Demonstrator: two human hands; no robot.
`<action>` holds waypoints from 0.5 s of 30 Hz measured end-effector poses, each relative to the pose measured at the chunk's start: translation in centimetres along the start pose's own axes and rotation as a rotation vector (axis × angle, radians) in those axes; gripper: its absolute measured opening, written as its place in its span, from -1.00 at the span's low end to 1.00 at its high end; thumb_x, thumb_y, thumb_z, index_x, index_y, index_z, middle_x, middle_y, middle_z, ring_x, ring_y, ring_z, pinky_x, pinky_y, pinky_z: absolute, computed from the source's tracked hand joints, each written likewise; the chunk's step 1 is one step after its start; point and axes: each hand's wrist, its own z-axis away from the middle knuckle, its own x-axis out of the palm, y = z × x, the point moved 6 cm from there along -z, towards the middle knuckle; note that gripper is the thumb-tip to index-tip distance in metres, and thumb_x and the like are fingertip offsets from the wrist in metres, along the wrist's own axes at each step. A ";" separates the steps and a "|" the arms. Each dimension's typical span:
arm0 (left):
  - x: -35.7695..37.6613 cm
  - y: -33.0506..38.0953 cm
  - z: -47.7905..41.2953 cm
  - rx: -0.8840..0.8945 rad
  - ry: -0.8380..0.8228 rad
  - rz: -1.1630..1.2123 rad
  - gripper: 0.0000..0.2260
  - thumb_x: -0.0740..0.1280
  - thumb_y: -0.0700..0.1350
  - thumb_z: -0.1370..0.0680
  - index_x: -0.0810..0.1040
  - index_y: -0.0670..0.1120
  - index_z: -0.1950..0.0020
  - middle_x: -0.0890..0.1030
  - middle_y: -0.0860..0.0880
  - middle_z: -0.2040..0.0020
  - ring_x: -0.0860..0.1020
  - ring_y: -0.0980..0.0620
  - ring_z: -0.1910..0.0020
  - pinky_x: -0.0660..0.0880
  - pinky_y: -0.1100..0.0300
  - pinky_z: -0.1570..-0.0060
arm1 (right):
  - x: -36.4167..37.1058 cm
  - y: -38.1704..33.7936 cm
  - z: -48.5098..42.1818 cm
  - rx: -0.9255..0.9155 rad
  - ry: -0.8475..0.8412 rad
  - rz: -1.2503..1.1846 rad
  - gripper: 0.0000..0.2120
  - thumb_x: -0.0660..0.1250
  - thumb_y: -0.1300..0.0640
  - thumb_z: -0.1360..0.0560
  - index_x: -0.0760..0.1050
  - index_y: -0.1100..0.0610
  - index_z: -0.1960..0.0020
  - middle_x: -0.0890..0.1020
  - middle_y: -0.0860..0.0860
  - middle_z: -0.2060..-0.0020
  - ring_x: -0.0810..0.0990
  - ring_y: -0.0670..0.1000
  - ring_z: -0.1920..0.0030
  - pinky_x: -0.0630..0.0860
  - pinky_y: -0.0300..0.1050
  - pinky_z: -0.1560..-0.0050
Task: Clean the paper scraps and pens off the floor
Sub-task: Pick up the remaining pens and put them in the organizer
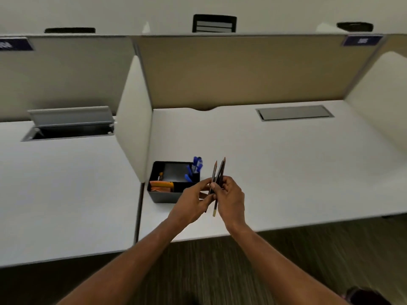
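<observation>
Both hands meet above the white desk (pixel 286 164), just right of a black desk organizer (pixel 164 195). My right hand (pixel 231 199) grips a small bunch of dark pencils (pixel 218 172), tips pointing up and away. My left hand (pixel 193 203) pinches one pencil of the bunch near its middle; its pale end sticks out below the fingers. The organizer holds blue pens (pixel 195 168) in its right compartment and orange items (pixel 160 186) in its front left compartment.
A white divider panel (pixel 134 128) stands left of the organizer, with another desk (pixel 55 183) beyond it. A closed cable hatch (pixel 294 112) sits at the desk's back, an open one (pixel 70 126) on the left desk. Dark striped carpet (pixel 220 271) lies below the desk edge.
</observation>
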 end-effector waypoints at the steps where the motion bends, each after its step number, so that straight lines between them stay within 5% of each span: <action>1: -0.9 -0.4 -0.2 -0.002 0.001 -0.017 -0.55 0.34 -0.02 -0.60 0.37 0.09 -0.48 0.61 0.13 -0.19 0.61 0.23 -0.06 0.54 0.29 -0.12 | 1.0 -0.4 -0.4 -0.015 -0.011 0.010 -0.86 0.33 0.12 -0.59 0.56 0.07 -0.13 0.71 -0.07 0.07 0.70 -0.13 0.07 0.66 -0.15 0.00; 5: -3.7 -2.3 -1.1 -0.044 0.049 -0.075 -0.50 0.34 -0.07 -0.60 0.31 0.01 -0.52 0.62 0.02 -0.24 0.61 0.12 -0.17 0.53 0.16 -0.24 | 4.8 -1.4 -2.2 -0.079 -0.051 0.065 -0.81 0.31 0.15 -0.60 0.52 0.08 -0.20 0.69 -0.06 0.02 0.68 -0.10 0.03 0.62 -0.27 0.04; 9: -5.4 -3.8 -1.9 -0.052 0.099 -0.063 -0.55 0.35 -0.10 -0.59 0.35 -0.02 -0.47 0.66 -0.02 -0.15 0.63 0.09 -0.05 0.58 0.09 -0.18 | 7.8 -1.6 -4.0 -0.136 -0.123 0.117 -0.81 0.30 0.13 -0.61 0.50 0.11 -0.21 0.68 -0.02 0.00 0.67 -0.07 0.01 0.62 -0.22 0.01; 15: -6.1 -7.2 -3.0 -0.130 0.212 -0.066 -0.64 0.37 -0.12 -0.58 0.45 -0.01 -0.37 0.64 0.05 -0.12 0.63 0.13 -0.06 0.59 0.15 -0.13 | 10.0 0.1 -6.0 -0.129 -0.330 0.110 -0.79 0.28 0.18 -0.61 0.52 0.09 -0.24 0.67 -0.04 -0.07 0.66 -0.09 -0.07 0.60 -0.18 -0.13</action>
